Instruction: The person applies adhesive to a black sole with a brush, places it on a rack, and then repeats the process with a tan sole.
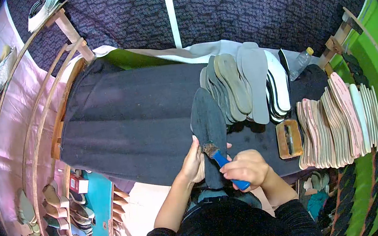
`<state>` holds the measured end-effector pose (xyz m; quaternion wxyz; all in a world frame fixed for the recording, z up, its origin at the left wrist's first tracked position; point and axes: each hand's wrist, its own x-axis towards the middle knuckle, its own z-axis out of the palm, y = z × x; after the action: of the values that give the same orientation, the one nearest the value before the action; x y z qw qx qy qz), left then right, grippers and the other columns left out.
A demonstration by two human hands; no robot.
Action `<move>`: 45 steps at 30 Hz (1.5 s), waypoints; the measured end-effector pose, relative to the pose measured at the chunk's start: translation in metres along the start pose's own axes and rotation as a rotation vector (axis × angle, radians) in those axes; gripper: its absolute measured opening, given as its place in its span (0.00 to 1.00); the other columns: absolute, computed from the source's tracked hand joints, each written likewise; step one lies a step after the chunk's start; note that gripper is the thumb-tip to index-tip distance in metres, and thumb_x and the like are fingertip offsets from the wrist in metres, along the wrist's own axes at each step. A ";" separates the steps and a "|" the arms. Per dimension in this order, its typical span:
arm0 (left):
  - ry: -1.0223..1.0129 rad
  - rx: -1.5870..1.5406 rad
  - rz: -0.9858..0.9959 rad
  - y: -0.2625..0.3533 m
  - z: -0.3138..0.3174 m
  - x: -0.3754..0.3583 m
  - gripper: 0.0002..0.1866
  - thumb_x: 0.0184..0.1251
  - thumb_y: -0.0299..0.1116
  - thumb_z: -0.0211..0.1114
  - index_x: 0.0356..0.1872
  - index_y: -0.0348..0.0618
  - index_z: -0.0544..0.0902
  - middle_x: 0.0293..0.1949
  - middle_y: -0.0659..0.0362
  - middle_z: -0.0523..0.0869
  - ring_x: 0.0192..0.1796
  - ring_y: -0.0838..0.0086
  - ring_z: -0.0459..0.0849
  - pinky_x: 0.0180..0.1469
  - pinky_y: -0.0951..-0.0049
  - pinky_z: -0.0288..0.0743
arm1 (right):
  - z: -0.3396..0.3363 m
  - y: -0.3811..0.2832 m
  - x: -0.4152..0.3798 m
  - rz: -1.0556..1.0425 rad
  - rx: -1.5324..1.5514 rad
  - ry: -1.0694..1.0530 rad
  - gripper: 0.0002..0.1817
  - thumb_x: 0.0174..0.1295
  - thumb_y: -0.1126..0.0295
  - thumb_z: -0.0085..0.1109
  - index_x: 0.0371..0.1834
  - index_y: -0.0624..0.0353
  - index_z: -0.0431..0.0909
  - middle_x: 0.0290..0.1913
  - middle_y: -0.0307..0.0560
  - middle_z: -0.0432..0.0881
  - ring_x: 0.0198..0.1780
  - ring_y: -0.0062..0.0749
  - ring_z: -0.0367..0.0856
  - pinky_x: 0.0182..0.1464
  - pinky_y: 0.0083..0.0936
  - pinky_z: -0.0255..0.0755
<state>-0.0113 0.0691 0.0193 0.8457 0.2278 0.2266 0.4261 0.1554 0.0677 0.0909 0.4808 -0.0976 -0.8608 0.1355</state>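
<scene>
From my remote view, I have the person's 2 hands nearest, in front of a dark shirt. The right hand (247, 169) has its fingers clenched around the blue handle of a brush (224, 163), whose bristles meet the dark sole (207, 116) and point away and leftward. The left hand (192, 163) grips that sole from beneath, thumb at its left edge, a fingertip showing at its right. I see the sole's long axis run from near the person's body out over the cloth-covered desk (128, 120), far end pointing away and slightly left. To the right, an open tan box (289, 139) sits beside pinkish-tan soles (330, 127). Farther off I see grey and white soles (255, 82), a clear bottle (302, 64), then patterned dark fabric (242, 9).
</scene>
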 end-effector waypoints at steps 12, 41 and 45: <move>-0.008 0.094 -0.059 0.003 0.021 -0.013 0.39 0.65 0.64 0.27 0.61 0.38 0.60 0.50 0.45 0.75 0.43 0.61 0.80 0.43 0.60 0.79 | -0.011 0.023 0.027 -0.059 -0.193 0.254 0.07 0.54 0.69 0.55 0.32 0.59 0.75 0.28 0.50 0.82 0.25 0.34 0.80 0.23 0.23 0.69; 0.162 0.194 0.021 -0.021 0.013 -0.023 0.36 0.68 0.59 0.26 0.58 0.38 0.64 0.50 0.47 0.75 0.45 0.66 0.80 0.46 0.63 0.77 | -0.015 0.005 0.011 -0.007 0.093 0.150 0.08 0.52 0.65 0.57 0.30 0.58 0.76 0.29 0.46 0.81 0.23 0.35 0.79 0.24 0.24 0.70; -0.041 0.108 -0.076 -0.020 0.006 -0.020 0.39 0.65 0.63 0.26 0.58 0.38 0.65 0.49 0.48 0.75 0.43 0.68 0.80 0.44 0.64 0.79 | -0.020 0.021 0.025 -0.032 -0.092 0.452 0.08 0.56 0.68 0.55 0.32 0.62 0.74 0.26 0.48 0.81 0.27 0.38 0.82 0.24 0.25 0.70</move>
<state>-0.0056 0.0405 0.0163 0.8522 0.2732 0.2403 0.3760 0.1597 0.0980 0.1141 0.6586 -0.1338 -0.7378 0.0631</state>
